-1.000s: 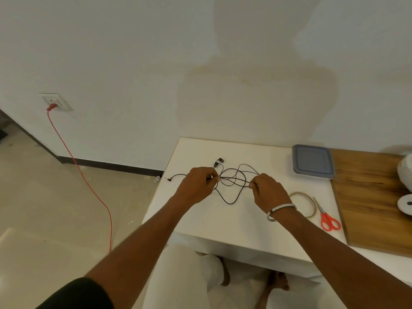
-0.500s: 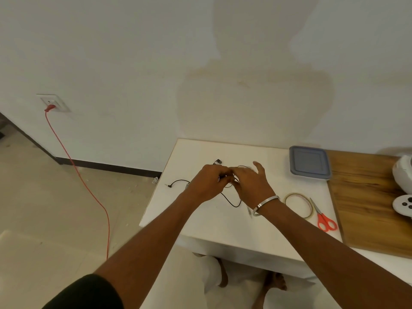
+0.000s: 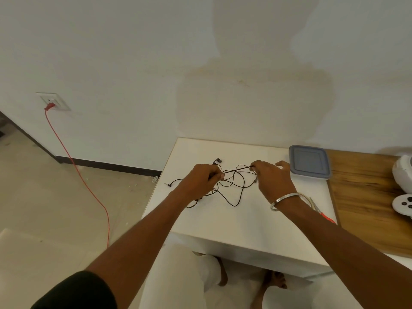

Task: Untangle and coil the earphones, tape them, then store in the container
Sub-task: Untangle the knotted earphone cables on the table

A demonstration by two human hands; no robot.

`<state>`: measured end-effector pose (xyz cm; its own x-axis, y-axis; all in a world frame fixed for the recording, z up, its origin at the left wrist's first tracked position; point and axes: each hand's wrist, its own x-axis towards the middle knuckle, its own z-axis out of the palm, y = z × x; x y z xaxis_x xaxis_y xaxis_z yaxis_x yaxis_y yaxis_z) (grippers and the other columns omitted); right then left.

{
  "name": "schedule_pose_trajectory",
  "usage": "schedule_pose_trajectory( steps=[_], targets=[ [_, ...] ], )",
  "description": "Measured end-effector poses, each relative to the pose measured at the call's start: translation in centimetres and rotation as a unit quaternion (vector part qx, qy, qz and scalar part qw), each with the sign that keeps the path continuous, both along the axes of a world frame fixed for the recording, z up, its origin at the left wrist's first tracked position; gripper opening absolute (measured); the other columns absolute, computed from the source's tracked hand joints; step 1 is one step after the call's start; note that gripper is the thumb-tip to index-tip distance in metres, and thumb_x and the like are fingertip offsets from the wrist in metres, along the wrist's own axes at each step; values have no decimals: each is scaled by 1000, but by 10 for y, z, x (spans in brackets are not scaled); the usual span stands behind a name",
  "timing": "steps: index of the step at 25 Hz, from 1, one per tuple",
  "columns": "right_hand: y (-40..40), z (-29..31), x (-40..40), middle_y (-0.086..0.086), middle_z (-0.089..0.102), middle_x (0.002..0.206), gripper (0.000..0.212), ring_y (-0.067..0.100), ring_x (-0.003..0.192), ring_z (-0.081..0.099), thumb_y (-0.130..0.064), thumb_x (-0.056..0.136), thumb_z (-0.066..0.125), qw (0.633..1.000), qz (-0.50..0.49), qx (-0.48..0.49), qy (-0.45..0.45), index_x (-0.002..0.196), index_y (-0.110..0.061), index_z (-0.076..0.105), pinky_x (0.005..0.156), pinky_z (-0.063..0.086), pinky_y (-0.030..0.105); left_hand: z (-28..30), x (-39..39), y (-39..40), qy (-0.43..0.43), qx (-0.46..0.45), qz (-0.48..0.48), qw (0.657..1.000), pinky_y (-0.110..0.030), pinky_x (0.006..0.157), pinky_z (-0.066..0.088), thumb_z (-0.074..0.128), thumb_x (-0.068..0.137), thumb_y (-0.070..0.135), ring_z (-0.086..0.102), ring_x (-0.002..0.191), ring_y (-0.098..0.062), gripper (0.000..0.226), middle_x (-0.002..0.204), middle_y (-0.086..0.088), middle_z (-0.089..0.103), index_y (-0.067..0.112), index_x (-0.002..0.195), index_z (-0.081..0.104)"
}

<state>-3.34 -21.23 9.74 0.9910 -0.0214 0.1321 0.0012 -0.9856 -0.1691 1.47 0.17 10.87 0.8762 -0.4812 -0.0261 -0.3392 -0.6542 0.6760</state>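
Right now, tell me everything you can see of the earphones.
The earphones are one thin black cord, still tangled in loose loops on the white table. The left hand and right hand each pinch it, a strand stretched between them. One earbud lies near the table's far side; the plug end trails left.

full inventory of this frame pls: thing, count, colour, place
earphones: 1 set, black, tangled on the white table, a strand stretched between both hands
white table: 1, white, centre
container: 1, grey-blue lid on, table's far right corner
tape roll: 1, pale, mostly hidden behind right wrist
scissors: 1, red handles, right of the wrist
wooden surface: 1, brown, right
white devices: 2, right edge
wall socket: 1, white, left wall
red cable: 1, socket to floor
bangle: 1, silver, right wrist
left hand: pinches cord
right hand: pinches cord
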Motion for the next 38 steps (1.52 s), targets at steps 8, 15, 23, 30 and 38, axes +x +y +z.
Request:
schedule_pose_trajectory(
  steps=[8, 15, 23, 30, 38],
  targets=[
    [-24, -11, -4, -4, 66, 101, 34, 16, 87, 63, 2, 88, 45, 995, -86, 1, 53, 111, -22, 55, 107, 20, 41, -6, 2, 5, 13, 3, 26, 1000, -20, 51, 34, 58, 96, 25, 45, 45, -2, 21, 54, 14, 49, 11, 90, 72],
    [13, 2, 2, 2, 32, 147, 68, 21, 137, 29, -17, 86, 56, 976, 89, 162, 115, 146, -19, 24, 111, 27, 44, 5, 4, -11, -6, -17, -26, 999, -7, 56, 36, 59, 95, 24, 52, 57, 5, 19, 72, 9, 64, 13, 93, 74],
    [22, 53, 27, -6, 57, 57, 22, 17, 54, 59, -21, 97, 49, 966, 157, 189, -77, 98, -11, 69, 71, 50, 33, 61, 34, -6, -25, -28, -61, 997, -11, 56, 36, 63, 93, 28, 49, 53, 2, 17, 67, 6, 63, 14, 91, 73],
    [-14, 84, 38, -1, 57, 59, 19, 17, 50, 55, -15, 97, 47, 934, 94, 256, -231, 94, -9, 65, 56, 42, 24, 78, 58, 20, -7, -36, -45, 998, -10, 64, 43, 55, 98, 25, 56, 63, 4, 18, 70, 11, 62, 15, 96, 71],
    [-37, 81, 32, 13, 62, 66, 21, 15, 52, 55, -19, 100, 40, 894, -14, 362, -264, 96, -8, 58, 49, 40, 10, 61, 61, 36, 73, -39, -49, 995, -12, 80, 44, 67, 90, 12, 65, 92, 0, 8, 98, 4, 71, 17, 94, 61]
  ],
)
